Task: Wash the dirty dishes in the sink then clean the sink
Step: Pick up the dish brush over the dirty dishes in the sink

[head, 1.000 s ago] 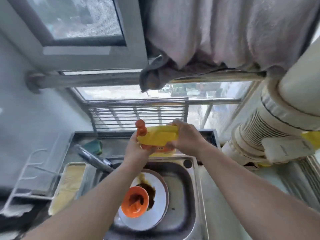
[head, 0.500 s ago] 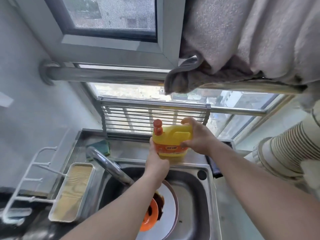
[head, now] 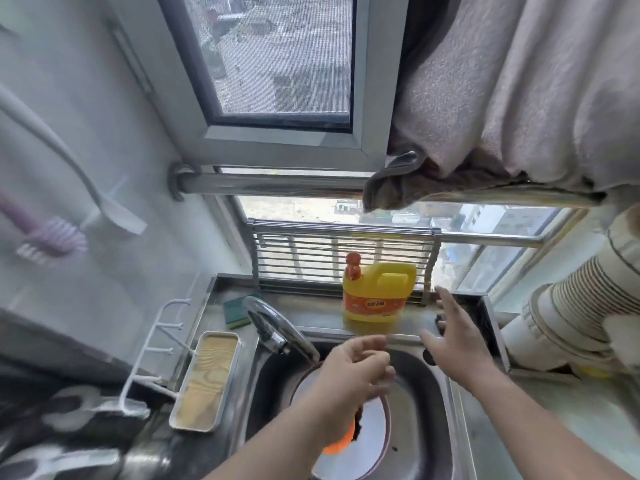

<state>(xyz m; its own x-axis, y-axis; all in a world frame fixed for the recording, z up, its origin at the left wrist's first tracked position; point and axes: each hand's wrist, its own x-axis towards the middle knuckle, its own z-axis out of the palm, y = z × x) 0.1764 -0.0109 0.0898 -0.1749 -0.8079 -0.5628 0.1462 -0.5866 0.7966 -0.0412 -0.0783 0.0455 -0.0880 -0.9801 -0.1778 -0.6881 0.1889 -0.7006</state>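
A yellow dish soap bottle [head: 377,294] with an orange cap stands upright on the ledge behind the steel sink [head: 429,403]. Nothing touches the bottle. My right hand [head: 453,337] hovers just right of and below it, fingers spread and empty. Over the basin my left hand [head: 349,372] hangs with loosely curled fingers; I cannot tell whether it holds anything. Beneath it lies a white plate [head: 370,441] smeared with brown sauce, and an orange bowl [head: 337,445] on the plate is mostly hidden by my left wrist. The faucet [head: 277,327] reaches over the basin from the left.
A green sponge [head: 235,311] lies on the ledge behind the faucet. A steel tray [head: 206,379] and a white rack [head: 152,355] sit left of the sink. A roll-up drying rack [head: 343,258] leans on the window. Towels hang overhead, a ribbed duct runs at right.
Both hands held the soap bottle above the sink; now it stands on the ledge and both hands have let go and drawn back. The camera has tilted up and left.
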